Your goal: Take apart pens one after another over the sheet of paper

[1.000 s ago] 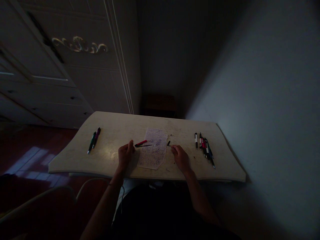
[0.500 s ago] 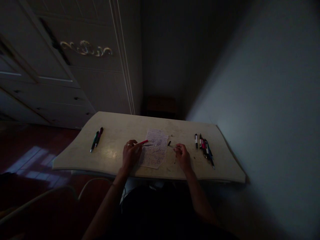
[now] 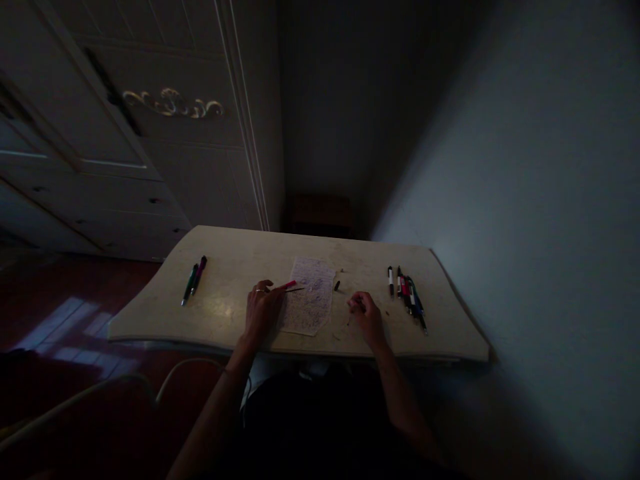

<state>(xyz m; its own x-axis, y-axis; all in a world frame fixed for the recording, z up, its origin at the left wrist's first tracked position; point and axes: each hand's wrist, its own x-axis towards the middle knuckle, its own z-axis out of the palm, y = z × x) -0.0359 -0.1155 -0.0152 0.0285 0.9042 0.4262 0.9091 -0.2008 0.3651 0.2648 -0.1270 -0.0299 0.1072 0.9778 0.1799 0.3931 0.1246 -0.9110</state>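
Observation:
My left hand (image 3: 263, 309) rests at the left edge of a sheet of paper (image 3: 309, 313) covered in dense writing. Its fingers are closed on a red pen barrel (image 3: 289, 285), which points right over the sheet. A thin dark rod (image 3: 296, 290), like a pen refill, also sticks out by those fingertips. My right hand (image 3: 367, 313) is just right of the paper, fingers curled and fingertips together; whatever may be between them is too small and dark to make out. Between that hand and the sheet lies a small black pen piece (image 3: 337, 285).
Several pens (image 3: 411, 293) lie grouped at the right of the pale table (image 3: 240, 257). A green pen (image 3: 189, 285) and a purple pen (image 3: 199, 275) lie at the left. A wall (image 3: 540, 220) borders the right side; a cabinet (image 3: 210, 173) stands behind at the left.
The fingers of my right hand have drawn closer together. The red barrel and dark rod at my left hand have tilted slightly, while the hand stays in about the same place.

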